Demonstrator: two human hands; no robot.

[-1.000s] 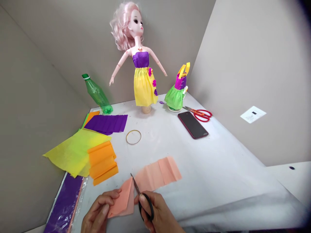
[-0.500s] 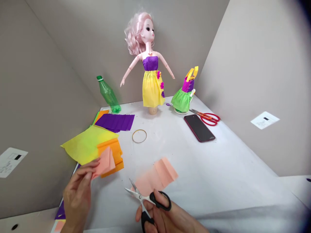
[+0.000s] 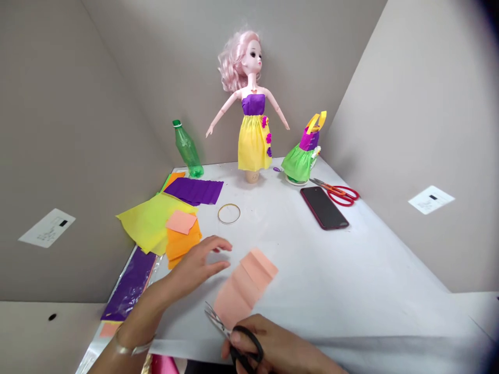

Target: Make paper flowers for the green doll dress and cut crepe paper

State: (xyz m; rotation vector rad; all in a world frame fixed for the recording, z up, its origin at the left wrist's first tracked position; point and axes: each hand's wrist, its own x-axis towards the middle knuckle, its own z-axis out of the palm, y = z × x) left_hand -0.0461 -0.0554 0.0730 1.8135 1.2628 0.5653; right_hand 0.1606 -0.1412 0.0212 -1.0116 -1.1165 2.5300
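Fingers [image 3: 237,349] of the right hand [image 3: 273,354] are hooked around the black loops of small black-handled scissors [image 3: 249,340], gripping them low near the tabletop's front edge. The left hand [image 3: 191,270] is hovering open, its fingers spread and holding nothing, just beside a folded peach crepe-paper strip [image 3: 245,285]. That strip is lying on the white-covered tabletop [image 3: 362,270], its lower end right by the steel blades [image 3: 214,318], though nobody could say from here whether they are touching it or how far they stand open. Open white surface is stretching away to the right, all the way to the wall. Past the left hand, a peach paper square [image 3: 181,222] is sitting on orange crepe paper [image 3: 183,245], which is overlapping yellow-green tissue paper [image 3: 150,223]. The bottom of the view is cutting off the right hand and the left forearm, and the hands are hiding the scissors' pivot.
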